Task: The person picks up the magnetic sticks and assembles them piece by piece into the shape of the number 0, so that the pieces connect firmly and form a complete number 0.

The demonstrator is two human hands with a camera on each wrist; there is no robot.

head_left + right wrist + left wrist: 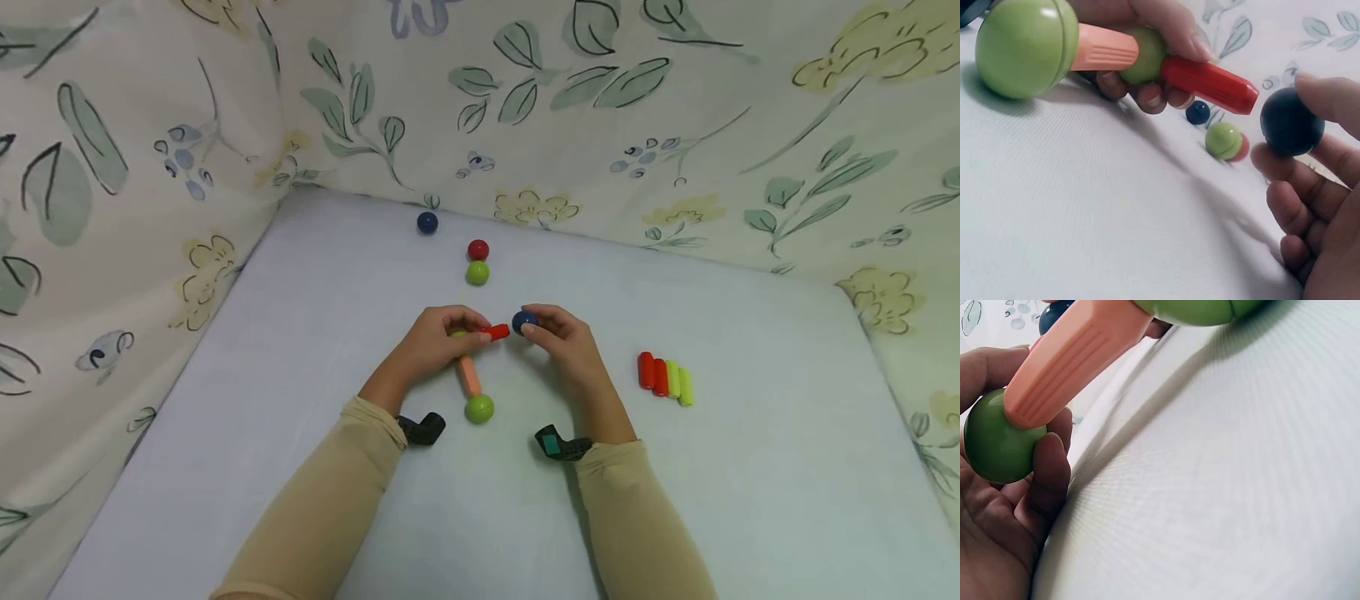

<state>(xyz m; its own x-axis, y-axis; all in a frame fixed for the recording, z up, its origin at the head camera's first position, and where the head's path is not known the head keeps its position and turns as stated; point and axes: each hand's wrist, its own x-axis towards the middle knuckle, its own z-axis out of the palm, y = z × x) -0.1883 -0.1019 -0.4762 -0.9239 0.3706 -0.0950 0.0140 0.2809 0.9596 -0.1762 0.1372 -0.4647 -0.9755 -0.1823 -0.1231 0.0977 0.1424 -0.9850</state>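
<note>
My left hand [431, 340] holds a piece made of joined balls and rods. Its fingers curl around a green ball [997, 440], and the thumb lies along a red rod [1210, 84] that points right. From that ball an orange rod [468, 377] runs toward me to a second green ball [480, 409], low over the white surface. A dark blue ball [1291, 122] is pinched between thumb and fingers of my right hand [570, 342]. It faces the free end of the red rod, with a small gap between them.
Farther back on the white table [337, 275] lie another dark blue ball [427, 222], a red ball [478, 250] and a green ball [477, 272]. Red rods [647, 370] and yellow-green rods [686, 387] lie side by side at right. Floral cloth [525, 125] hangs behind.
</note>
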